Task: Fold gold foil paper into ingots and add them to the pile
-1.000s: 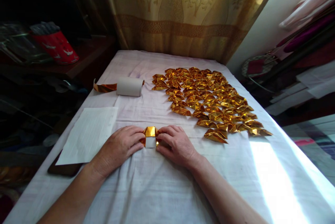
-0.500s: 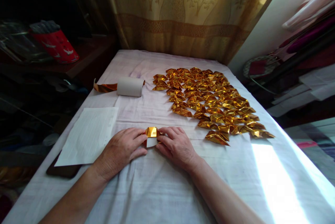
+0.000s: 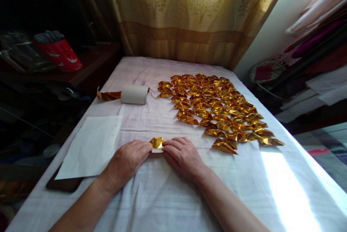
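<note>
Between my two hands is a small piece of gold foil paper (image 3: 157, 143), partly folded, with a strip of its white back showing at the near edge. My left hand (image 3: 129, 160) pinches its left end, the thumb hidden under the fingers. Its right end is gripped by the fingertips of my right hand (image 3: 184, 157). To the right, several folded gold foil pieces (image 3: 217, 105), pointed at both ends, are laid out in close rows. A grey-white roll (image 3: 134, 94) with a curl of gold foil lies beyond my left hand.
White paper sheets (image 3: 90, 145) lie on the left, overlapping a dark flat object (image 3: 63, 183). A white cloth (image 3: 173, 203) covers the table. On a dark side surface stand a red holder (image 3: 61, 55) and a glass jug (image 3: 25, 56). A curtain (image 3: 179, 25) hangs behind.
The white strip on the foil paper has become narrower as its near edge folds up. My left fingers have closed together, and the whole view has tilted slightly upward.
</note>
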A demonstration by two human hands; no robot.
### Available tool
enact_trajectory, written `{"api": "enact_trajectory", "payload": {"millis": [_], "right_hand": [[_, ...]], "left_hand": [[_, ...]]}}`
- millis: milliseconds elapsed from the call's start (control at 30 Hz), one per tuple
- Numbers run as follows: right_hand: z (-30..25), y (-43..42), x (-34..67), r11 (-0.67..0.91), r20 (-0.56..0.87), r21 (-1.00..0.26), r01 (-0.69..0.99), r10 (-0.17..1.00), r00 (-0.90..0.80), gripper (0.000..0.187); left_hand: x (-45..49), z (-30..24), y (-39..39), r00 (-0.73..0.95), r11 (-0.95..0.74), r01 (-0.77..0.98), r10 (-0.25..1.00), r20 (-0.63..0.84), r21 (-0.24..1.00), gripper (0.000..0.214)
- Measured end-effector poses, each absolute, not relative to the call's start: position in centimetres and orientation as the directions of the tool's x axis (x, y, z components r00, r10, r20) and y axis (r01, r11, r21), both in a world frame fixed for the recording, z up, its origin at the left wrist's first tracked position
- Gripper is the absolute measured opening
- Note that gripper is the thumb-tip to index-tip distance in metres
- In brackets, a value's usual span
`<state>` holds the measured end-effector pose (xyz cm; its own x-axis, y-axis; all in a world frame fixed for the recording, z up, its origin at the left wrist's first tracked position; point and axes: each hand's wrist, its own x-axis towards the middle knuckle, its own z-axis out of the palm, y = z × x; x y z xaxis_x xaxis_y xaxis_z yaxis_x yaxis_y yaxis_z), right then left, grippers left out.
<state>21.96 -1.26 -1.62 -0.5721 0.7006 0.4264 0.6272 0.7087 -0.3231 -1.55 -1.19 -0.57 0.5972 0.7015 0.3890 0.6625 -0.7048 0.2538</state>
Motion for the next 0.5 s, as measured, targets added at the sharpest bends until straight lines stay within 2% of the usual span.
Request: {"api": "enact_trajectory", "payload": {"millis": [133, 233, 367, 500], "right_hand": [[-2.0, -1.3, 22.2, 0.638, 0.398, -0.457, 0.620, 0.770, -0.499, 0.019], [-2.5, -1.3, 22.3, 0.581, 0.378, -0.511, 0.634, 0.814, -0.441, 0.018], [-3.0, -1.1, 22.0, 0.531, 0.373, -0.524, 0.666, 0.846, -0.381, 0.013], [-3.0, -1.1, 21.5, 0.474, 0.356, -0.494, 0.729, 0.875, -0.328, 0.010]], "left_hand": [[-1.4, -0.6, -1.5, 0.579, -0.676, 0.674, 0.734, 0.355, 0.299, 0.017], [-1.2, -0.7, -1.6, 0.531, -0.626, 0.715, 0.776, 0.341, 0.310, 0.016], [-0.9, -0.9, -1.7, 0.465, -0.559, 0.754, 0.825, 0.320, 0.344, 0.016], [-0.3, -1.0, -1.8, 0.413, -0.498, 0.812, 0.859, 0.302, 0.305, 0.014]]}}
